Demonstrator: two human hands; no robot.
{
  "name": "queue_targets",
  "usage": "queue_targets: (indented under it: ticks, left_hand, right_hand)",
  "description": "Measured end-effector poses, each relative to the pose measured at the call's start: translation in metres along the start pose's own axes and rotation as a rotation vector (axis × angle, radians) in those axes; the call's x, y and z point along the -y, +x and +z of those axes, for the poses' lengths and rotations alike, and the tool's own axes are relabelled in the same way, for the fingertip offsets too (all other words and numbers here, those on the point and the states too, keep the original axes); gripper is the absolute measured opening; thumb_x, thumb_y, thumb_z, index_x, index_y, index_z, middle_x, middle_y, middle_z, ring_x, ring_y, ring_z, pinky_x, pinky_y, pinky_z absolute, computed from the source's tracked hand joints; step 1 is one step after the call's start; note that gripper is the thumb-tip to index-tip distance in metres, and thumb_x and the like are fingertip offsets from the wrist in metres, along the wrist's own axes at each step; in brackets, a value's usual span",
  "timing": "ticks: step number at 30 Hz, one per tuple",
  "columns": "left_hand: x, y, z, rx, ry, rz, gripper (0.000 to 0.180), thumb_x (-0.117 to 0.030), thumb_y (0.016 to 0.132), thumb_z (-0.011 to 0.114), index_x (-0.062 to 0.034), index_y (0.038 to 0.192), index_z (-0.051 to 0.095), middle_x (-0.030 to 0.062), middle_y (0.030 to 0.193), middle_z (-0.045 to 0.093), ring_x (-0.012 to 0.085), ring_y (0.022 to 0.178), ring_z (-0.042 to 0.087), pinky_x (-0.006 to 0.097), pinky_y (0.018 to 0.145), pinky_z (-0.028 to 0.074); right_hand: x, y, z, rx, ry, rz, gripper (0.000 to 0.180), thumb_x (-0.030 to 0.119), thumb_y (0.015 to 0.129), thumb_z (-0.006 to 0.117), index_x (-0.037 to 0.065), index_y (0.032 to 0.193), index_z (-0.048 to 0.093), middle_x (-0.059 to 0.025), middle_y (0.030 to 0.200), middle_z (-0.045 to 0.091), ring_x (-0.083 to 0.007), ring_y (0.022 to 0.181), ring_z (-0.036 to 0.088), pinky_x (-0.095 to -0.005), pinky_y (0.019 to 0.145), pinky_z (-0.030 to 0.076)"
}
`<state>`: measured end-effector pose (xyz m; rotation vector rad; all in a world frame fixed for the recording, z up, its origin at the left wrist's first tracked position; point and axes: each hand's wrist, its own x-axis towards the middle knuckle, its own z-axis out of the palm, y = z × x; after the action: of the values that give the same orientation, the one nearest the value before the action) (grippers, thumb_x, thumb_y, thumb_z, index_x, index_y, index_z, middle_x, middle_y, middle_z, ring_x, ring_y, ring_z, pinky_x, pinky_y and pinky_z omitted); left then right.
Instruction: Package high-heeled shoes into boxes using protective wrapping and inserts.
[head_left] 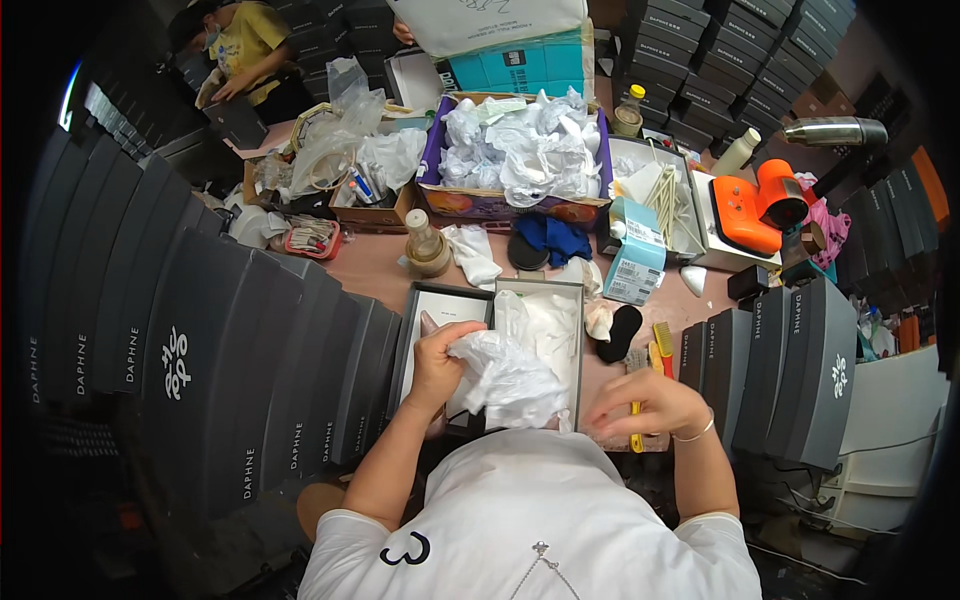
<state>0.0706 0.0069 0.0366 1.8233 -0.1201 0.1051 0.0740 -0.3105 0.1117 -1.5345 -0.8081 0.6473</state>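
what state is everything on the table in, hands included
left hand, closed on crumpled paper
crumpled paper, bunched, held over the open boxes
right hand, fingers loosely curled, nothing visibly held
left box, open, partly covered
right box, open, white paper inside
purple carton, open, heaped full
yellow-capped jar, capped, upright
blue cloth, bunched up
red tray, open, filled

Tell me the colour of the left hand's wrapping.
The wrapping is white; head view shows it best.

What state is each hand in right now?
Left hand: closed, holding crumpled white paper.
Right hand: open, fingers loosely bent, nothing visibly held.
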Motion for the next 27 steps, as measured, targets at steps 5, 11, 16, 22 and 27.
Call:
queue_targets:
  ticks: [5,11,16,22,27]
  left_hand:
    - [-0.024,0.005,0.020,0.284,0.108,0.458,0.034,0.006,0.070,0.065,-0.0007,0.103,0.065,0.0168,0.095,0.066,0.0285,0.089,0.066,0.031,0.077,0.052]
    - [-0.006,0.013,0.026,0.399,-0.213,-0.385,0.032,-0.025,0.083,0.070,0.0003,0.101,0.064,0.0085,0.090,0.066,0.0184,0.080,0.064,0.030,0.072,0.050]
    - [0.010,-0.022,0.043,0.324,-0.651,-0.597,0.036,-0.030,0.090,0.063,0.0034,0.103,0.063,0.0057,0.092,0.064,0.0118,0.085,0.060,0.028,0.075,0.048]
    - [0.050,-0.029,0.054,0.076,-0.609,-0.721,0.026,-0.006,0.088,0.057,0.0034,0.112,0.059,0.0082,0.100,0.064,0.0155,0.087,0.062,0.030,0.077,0.051]
    - [0.022,-0.035,0.022,0.436,-1.251,-0.787,0.034,-0.007,0.088,0.056,0.0011,0.120,0.052,0.0083,0.114,0.059,0.0163,0.101,0.059,0.031,0.085,0.050]
  right_hand:
    - [-0.006,0.050,0.013,-0.426,-0.044,-0.105,0.052,0.028,0.072,0.079,-0.003,0.111,0.062,-0.0124,0.105,0.066,-0.0203,0.096,0.063,-0.0333,0.087,0.047]
    - [-0.064,0.067,0.040,-0.366,0.299,0.282,0.029,0.011,0.079,0.071,-0.001,0.105,0.063,-0.0020,0.093,0.066,-0.0102,0.084,0.058,-0.0282,0.078,0.048]
    - [-0.081,0.075,0.048,-0.647,-0.271,0.199,0.020,0.004,0.079,0.067,0.001,0.099,0.065,-0.0066,0.087,0.067,-0.0164,0.077,0.062,-0.0279,0.070,0.048]
    - [-0.069,0.064,0.073,-0.412,-0.838,0.070,0.067,0.000,0.067,0.066,0.013,0.131,0.050,-0.0118,0.104,0.053,-0.0300,0.075,0.062,-0.0384,0.066,0.051]
    - [-0.062,0.056,0.074,-0.161,-1.092,0.109,0.070,0.008,0.070,0.067,0.013,0.136,0.044,-0.0121,0.106,0.051,-0.0285,0.088,0.060,-0.0361,0.072,0.051]
